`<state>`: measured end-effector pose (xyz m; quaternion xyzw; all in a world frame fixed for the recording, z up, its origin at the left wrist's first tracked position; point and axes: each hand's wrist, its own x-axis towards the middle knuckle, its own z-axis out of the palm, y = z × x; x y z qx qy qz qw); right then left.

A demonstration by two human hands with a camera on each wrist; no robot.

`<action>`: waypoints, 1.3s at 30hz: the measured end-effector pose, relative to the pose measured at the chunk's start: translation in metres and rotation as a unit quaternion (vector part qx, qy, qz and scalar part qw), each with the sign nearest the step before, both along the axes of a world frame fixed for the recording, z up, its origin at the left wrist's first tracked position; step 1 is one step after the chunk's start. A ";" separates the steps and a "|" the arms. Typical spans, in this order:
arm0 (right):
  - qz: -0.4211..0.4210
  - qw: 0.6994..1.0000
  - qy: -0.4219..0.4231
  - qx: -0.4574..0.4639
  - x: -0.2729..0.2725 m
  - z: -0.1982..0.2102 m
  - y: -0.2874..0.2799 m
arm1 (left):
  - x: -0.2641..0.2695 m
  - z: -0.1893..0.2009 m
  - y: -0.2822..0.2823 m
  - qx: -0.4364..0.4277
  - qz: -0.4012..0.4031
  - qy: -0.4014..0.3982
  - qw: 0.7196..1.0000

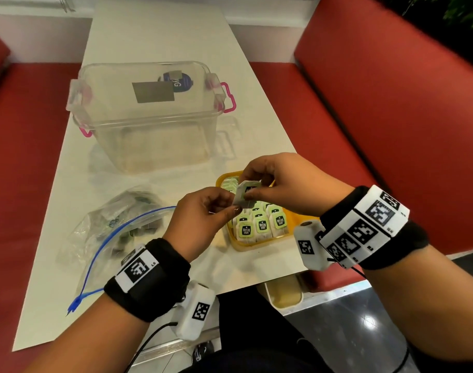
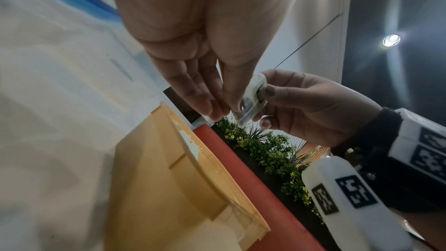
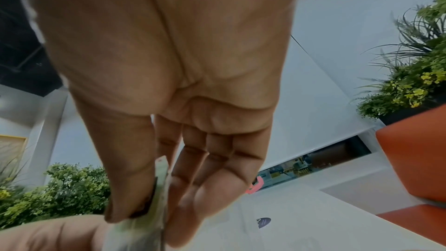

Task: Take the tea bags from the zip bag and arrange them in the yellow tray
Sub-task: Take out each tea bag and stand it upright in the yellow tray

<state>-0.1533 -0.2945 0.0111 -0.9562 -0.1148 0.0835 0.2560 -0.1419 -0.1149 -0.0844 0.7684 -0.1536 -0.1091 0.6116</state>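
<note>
Both hands hold one white tea bag (image 1: 243, 196) a little above the yellow tray (image 1: 294, 220). My right hand (image 1: 250, 191) pinches the side with the dark label between thumb and fingers, as the right wrist view shows on the tea bag (image 3: 160, 188). My left hand (image 1: 230, 204) pinches the opposite edge; in the left wrist view its fingertips (image 2: 217, 110) meet the tea bag (image 2: 251, 100). Rows of tea bags with green labels (image 1: 262, 226) stand upright in the tray. The zip bag (image 1: 114, 227), with a blue zipper strip, lies open to the left with more tea bags inside.
A large clear plastic box (image 1: 149, 117) with pink latches stands behind the tray and the bag on the white table (image 1: 160, 33). Red bench seats (image 1: 391, 117) flank the table. The table's near edge runs just below my wrists.
</note>
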 end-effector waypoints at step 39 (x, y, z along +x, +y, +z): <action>-0.047 0.960 0.126 -0.245 0.006 -0.079 -0.034 | -0.007 -0.023 -0.007 0.123 0.040 0.095 0.987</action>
